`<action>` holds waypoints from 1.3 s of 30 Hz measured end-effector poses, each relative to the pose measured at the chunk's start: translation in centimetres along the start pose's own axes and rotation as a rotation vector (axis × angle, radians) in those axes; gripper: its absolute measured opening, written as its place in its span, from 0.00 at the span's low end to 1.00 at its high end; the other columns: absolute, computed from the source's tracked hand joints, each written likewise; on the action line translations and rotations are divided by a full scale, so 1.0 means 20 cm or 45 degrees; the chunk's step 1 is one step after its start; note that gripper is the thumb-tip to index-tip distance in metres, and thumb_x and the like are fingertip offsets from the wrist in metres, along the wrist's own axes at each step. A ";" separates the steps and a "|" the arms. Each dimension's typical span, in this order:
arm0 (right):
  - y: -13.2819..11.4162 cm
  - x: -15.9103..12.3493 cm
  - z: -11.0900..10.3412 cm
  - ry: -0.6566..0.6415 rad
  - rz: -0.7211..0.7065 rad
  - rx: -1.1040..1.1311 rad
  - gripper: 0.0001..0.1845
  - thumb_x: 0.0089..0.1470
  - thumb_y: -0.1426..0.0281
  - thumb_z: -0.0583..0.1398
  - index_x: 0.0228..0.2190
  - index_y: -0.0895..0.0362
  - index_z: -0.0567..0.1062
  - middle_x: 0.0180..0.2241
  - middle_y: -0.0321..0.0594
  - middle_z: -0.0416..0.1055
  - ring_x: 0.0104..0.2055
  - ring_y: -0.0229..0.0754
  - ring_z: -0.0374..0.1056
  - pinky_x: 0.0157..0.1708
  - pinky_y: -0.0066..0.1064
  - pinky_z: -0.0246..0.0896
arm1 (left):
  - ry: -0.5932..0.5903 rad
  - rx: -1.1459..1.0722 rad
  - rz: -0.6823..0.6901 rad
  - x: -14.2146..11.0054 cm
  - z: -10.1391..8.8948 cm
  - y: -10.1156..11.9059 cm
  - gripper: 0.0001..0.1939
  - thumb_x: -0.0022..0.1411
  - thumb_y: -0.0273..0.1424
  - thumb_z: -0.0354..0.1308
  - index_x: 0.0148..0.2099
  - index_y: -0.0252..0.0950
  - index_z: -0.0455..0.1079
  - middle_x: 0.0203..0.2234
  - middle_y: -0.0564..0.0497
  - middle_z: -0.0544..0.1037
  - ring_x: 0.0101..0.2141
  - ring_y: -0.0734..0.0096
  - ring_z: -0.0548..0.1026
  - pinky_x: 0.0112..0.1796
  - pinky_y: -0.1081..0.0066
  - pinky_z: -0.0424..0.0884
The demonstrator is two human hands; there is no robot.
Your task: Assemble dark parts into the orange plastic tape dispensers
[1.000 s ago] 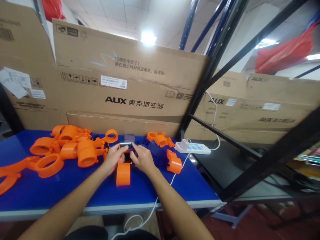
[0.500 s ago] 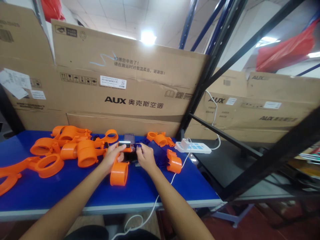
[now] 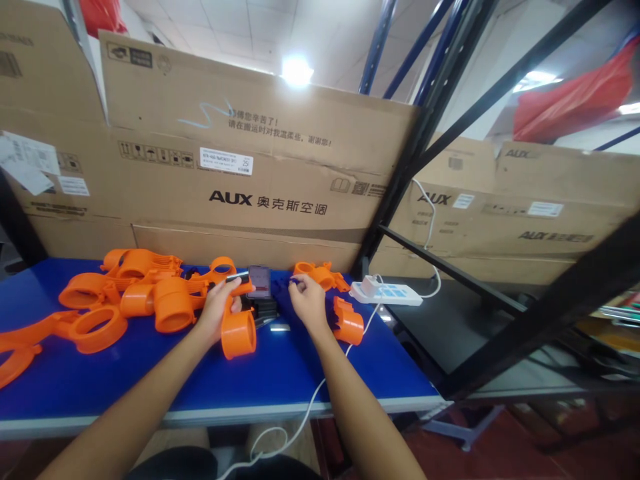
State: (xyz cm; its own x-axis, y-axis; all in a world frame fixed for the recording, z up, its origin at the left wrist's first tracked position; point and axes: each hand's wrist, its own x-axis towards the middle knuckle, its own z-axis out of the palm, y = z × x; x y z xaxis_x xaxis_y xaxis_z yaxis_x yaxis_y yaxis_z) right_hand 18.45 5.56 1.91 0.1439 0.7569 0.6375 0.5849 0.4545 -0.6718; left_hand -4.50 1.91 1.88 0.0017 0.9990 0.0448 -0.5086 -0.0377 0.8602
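My left hand (image 3: pixel 219 311) is wrapped round the handle of an orange plastic tape dispenser (image 3: pixel 239 335). The dispenser's round hub hangs down over the blue table, and a dark strip lies across its upper end. To the right, my right hand (image 3: pixel 309 303) has its fingers curled together over a heap of small dark blue pieces (image 3: pixel 284 292). Whatever sits between those fingertips is too small to make out. A black block-like item (image 3: pixel 265 309) lies between the two hands, behind the dispenser.
Several orange dispensers (image 3: pixel 174 305) are piled at the left. Two orange parts (image 3: pixel 349 321) lie right of my right hand. A grey rectangular device (image 3: pixel 259 281), a white power strip (image 3: pixel 387 293) with its cable, cardboard (image 3: pixel 260 167) and a black rack post (image 3: pixel 400 180) border the table.
My right hand has moved away from the dispenser, rightward to the dark blue pieces. My left hand keeps the dispenser, lifted and tilted slightly. The grey device and black block show more now.
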 end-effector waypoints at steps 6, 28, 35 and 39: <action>0.08 0.06 0.02 0.093 0.383 0.479 0.17 0.52 0.58 0.62 0.38 0.58 0.75 0.29 0.42 0.79 0.18 0.38 0.66 0.18 0.30 0.64 | 0.004 -0.028 -0.065 0.00 0.01 0.00 0.20 0.52 0.43 0.70 0.38 0.33 0.72 0.18 0.52 0.76 0.14 0.79 0.62 0.19 0.73 0.57; -0.22 -0.16 0.07 -0.512 -0.592 0.064 0.21 0.65 0.67 0.57 0.58 0.51 0.73 0.48 0.44 0.72 0.41 0.41 0.71 0.43 0.33 0.71 | -0.116 0.205 0.065 0.01 0.01 -0.10 0.21 0.51 0.41 0.72 0.43 0.35 0.75 0.24 0.54 0.76 0.15 0.81 0.65 0.16 0.77 0.56; -0.21 -0.14 0.05 -0.482 -0.538 0.110 0.18 0.67 0.66 0.55 0.56 0.52 0.74 0.50 0.45 0.72 0.37 0.40 0.70 0.44 0.34 0.70 | -0.122 0.193 0.051 0.00 0.02 -0.10 0.21 0.53 0.44 0.71 0.42 0.36 0.73 0.21 0.57 0.71 0.14 0.81 0.65 0.17 0.77 0.56; -0.20 -0.12 0.04 -0.402 -0.517 0.113 0.17 0.66 0.66 0.56 0.53 0.53 0.76 0.45 0.45 0.74 0.36 0.41 0.69 0.42 0.33 0.70 | -0.041 0.131 0.058 0.01 0.01 -0.07 0.22 0.54 0.45 0.70 0.43 0.36 0.73 0.19 0.57 0.72 0.14 0.79 0.65 0.16 0.77 0.57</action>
State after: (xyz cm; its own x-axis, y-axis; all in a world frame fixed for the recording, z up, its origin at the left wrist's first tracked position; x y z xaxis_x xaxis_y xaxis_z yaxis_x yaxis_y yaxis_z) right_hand 15.05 2.34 2.76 -0.3364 0.6101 0.7174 0.4720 0.7684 -0.4321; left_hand -3.57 2.09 0.71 0.0092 0.9950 0.0997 -0.4173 -0.0868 0.9046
